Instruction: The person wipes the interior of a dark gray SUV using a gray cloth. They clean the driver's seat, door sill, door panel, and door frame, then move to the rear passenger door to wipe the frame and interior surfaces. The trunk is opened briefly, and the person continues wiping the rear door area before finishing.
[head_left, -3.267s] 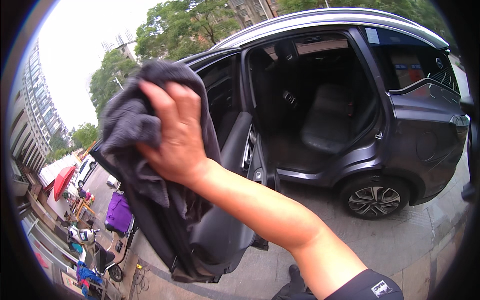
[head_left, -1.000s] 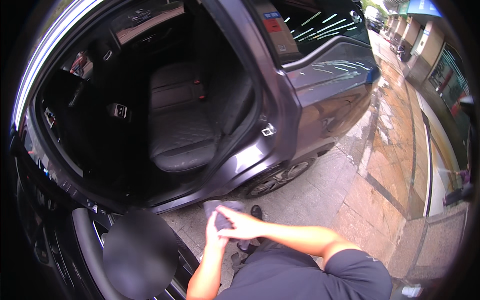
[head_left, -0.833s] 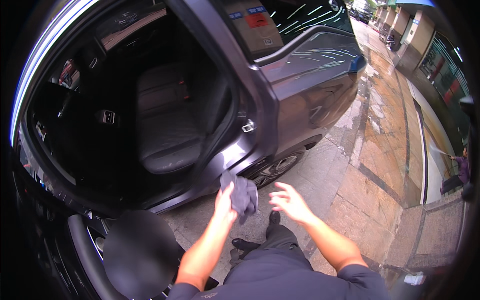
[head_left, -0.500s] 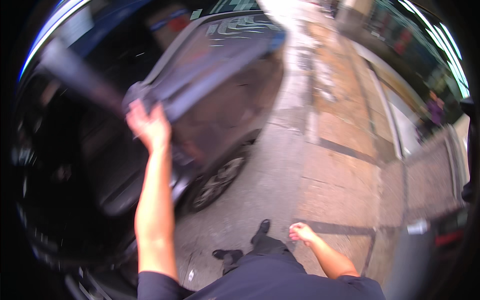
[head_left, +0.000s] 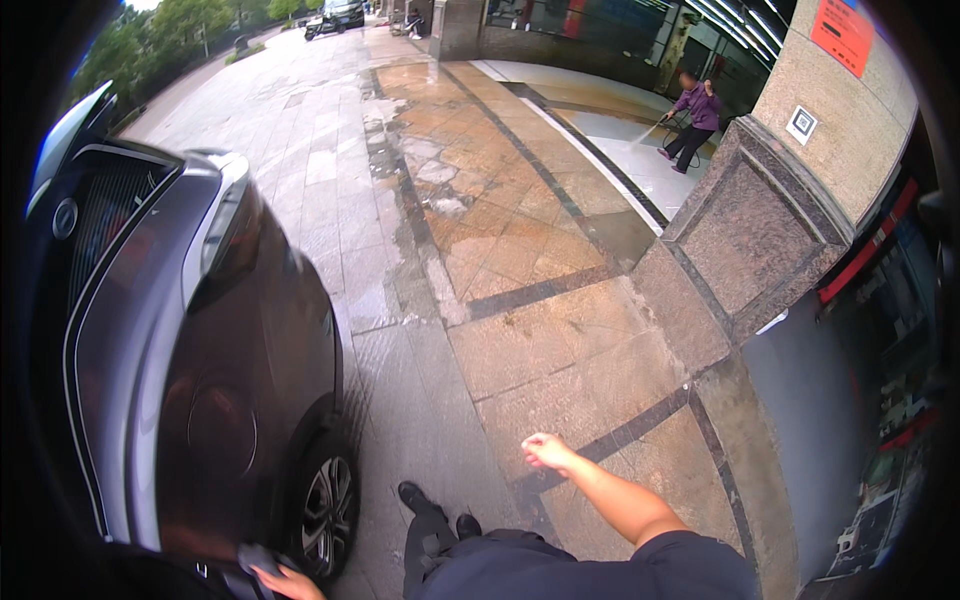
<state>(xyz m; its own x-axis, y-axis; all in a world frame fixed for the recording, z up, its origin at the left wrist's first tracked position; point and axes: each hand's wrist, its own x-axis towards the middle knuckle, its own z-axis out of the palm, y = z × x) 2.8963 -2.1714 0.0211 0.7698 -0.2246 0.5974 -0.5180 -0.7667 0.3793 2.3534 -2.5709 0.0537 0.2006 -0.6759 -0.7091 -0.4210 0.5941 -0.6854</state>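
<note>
At the lower left my left hand (head_left: 288, 583) is partly cut off by the lower edge, its fingers at a dark grey, cloth-like piece (head_left: 258, 558). That piece lies against the side of a dark brownish-grey car (head_left: 230, 400), just behind the wheel (head_left: 328, 512). Its exact kind is hard to make out. A round outline shows on the car's side panel, and a panel (head_left: 85, 125) stands up at its far end. My right hand (head_left: 545, 450) hangs over the paving with its fingers curled in, holding nothing that I can see.
A stone-clad pillar (head_left: 755, 230) stands at the right, beside a dark shop opening. Farther back a person in purple (head_left: 695, 110) sprays the pale floor (head_left: 625, 150) with a hose. Wet tan paving (head_left: 510, 240) runs along the middle. Another vehicle (head_left: 343, 13) stands far off.
My left hand has come down from the car's upper edge to low on its side. The view has swung round, bringing the pillar and trees in. My right hand stays curled.
</note>
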